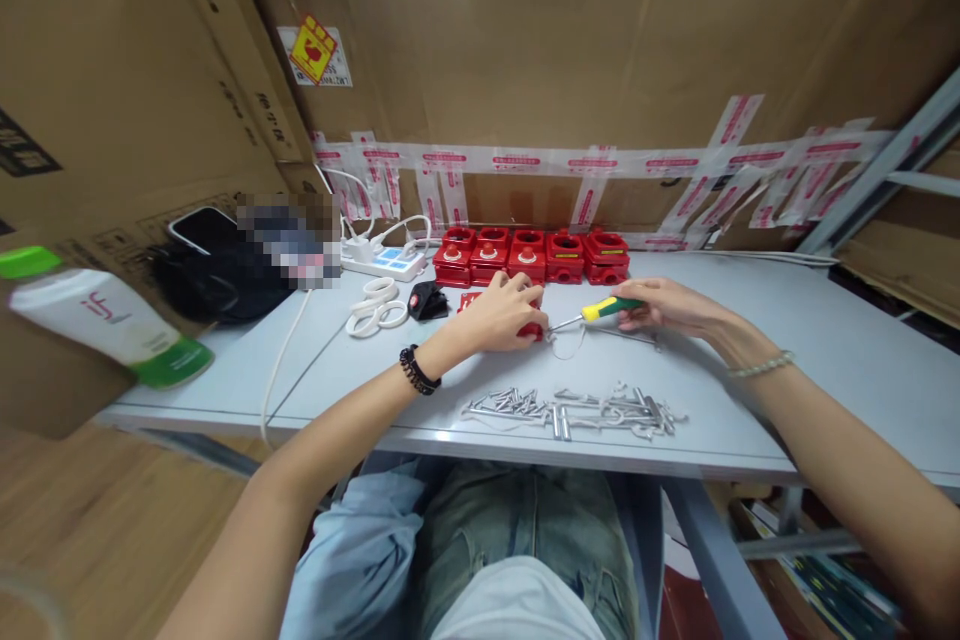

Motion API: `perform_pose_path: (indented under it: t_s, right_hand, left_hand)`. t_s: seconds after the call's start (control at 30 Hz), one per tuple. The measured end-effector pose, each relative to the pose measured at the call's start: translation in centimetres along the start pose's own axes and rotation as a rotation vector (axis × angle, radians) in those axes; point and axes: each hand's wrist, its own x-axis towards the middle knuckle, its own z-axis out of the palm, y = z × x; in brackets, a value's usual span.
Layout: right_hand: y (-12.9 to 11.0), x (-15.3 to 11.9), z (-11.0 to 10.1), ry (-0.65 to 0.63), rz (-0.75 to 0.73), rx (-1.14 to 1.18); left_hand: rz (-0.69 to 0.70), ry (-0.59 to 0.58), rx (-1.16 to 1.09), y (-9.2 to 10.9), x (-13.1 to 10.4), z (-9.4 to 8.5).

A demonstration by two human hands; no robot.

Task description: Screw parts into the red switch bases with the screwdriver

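Note:
My left hand [510,313] is closed over a red box-shaped part [532,331], mostly covered by the fingers. Gripped by its yellow and green handle, a screwdriver [600,309] lies nearly level in my right hand [660,307]. Its tip reaches the right side of the red part, where a thin wire or string loop hangs. Under my right hand a thin metal rod [630,334] rests on the table. Closer to me are a heap of small screws [517,402] and a pile of metal rods and hooked pieces [622,410].
Several red housings [527,256] stand in a row at the back against a taped cardboard box [570,60]. White scissors [376,307], a black item [427,301] and a power strip [386,261] are left of them. A bottle [112,320] stands far left.

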Motion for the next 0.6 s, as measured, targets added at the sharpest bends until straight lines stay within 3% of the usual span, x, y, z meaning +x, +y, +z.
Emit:
perform_pose_path:
  t_s: [0.17,0.37,0.6]
  right_hand:
    - [-0.13,-0.17,-0.65,-0.136,-0.046,-0.083]
    - [-0.07,0.16,-0.52,-0.064,-0.070,-0.060]
    - [0.29,0.43,-0.45,-0.068,-0.051,-0.053]
  left_hand:
    - [-0.004,-0.004,-0.006,0.02,-0.01,-0.05]
    - [-0.012,-0.003,-0.021,0.02,0.04,-0.09]
    - [-0.012,-0.011,-0.029,0.05,0.05,-0.18]
